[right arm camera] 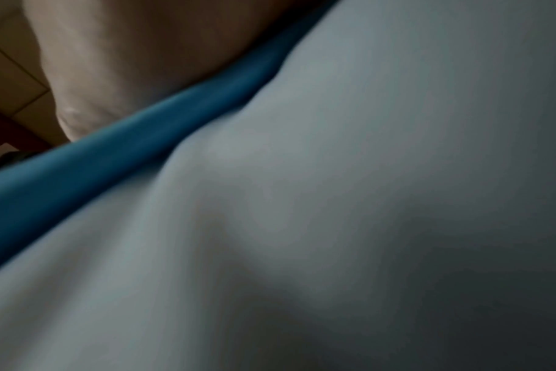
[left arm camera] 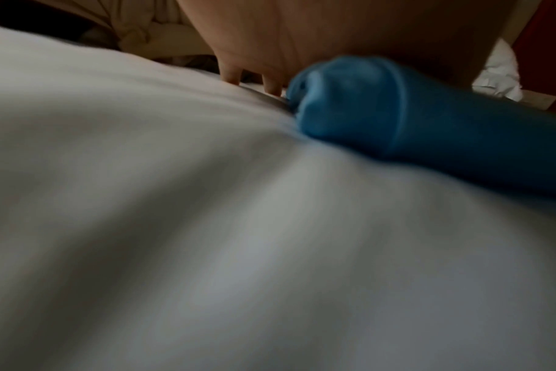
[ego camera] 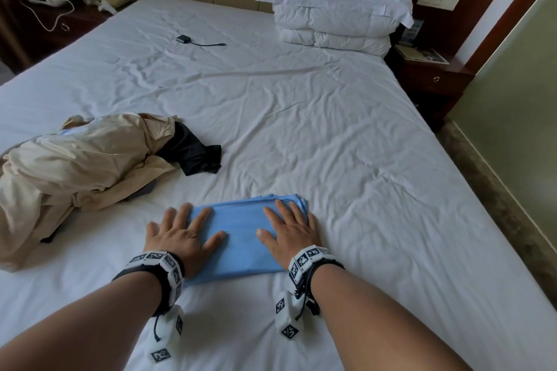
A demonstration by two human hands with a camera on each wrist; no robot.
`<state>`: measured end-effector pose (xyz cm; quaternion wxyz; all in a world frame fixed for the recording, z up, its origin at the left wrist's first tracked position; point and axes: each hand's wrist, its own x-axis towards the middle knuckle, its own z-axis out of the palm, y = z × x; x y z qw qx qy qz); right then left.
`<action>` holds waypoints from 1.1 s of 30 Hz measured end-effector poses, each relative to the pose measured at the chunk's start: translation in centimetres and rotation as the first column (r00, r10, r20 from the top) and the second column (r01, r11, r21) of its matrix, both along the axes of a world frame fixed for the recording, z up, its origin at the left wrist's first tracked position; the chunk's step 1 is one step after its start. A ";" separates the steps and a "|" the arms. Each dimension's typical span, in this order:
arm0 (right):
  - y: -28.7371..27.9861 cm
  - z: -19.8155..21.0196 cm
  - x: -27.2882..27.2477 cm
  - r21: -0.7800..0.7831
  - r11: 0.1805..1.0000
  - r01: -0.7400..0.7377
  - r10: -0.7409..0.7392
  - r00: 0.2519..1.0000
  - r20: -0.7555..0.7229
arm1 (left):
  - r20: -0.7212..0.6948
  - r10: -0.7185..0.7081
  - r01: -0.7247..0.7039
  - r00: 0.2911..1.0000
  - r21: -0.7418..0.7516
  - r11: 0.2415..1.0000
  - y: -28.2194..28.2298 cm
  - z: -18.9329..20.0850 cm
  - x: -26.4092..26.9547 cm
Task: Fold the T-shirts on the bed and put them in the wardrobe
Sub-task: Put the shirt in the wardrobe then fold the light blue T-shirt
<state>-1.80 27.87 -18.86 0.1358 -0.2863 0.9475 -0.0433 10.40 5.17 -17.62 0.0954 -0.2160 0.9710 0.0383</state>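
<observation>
A light blue T-shirt [ego camera: 241, 238] lies folded into a small rectangle on the white bed sheet [ego camera: 301, 117] near the front. My left hand [ego camera: 180, 232] lies flat on its left edge with fingers spread, partly on the sheet. Flat on the shirt's right half presses my right hand [ego camera: 286, 229], fingers straight. In the left wrist view the blue T-shirt's folded end [left arm camera: 365, 105] shows under my left hand's palm [left arm camera: 334, 32]. The right wrist view shows the blue T-shirt's edge [right arm camera: 111, 155] beneath my right hand's palm [right arm camera: 137, 62].
A crumpled beige garment [ego camera: 69, 172] with a black one [ego camera: 193, 150] under it lies at the left. Folded white duvet and pillows [ego camera: 334, 3] are stacked at the headboard. A small black device with a cable [ego camera: 184, 38] lies mid-bed. Nightstands [ego camera: 434, 78] flank the bed.
</observation>
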 end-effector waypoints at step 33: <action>4.6 1.3 -1.5 -0.222 0.519 0.826 -0.365 0.449 0.816 | 0.138 0.600 -0.509 0.788 0.695 0.508 2.1 1.1 1.0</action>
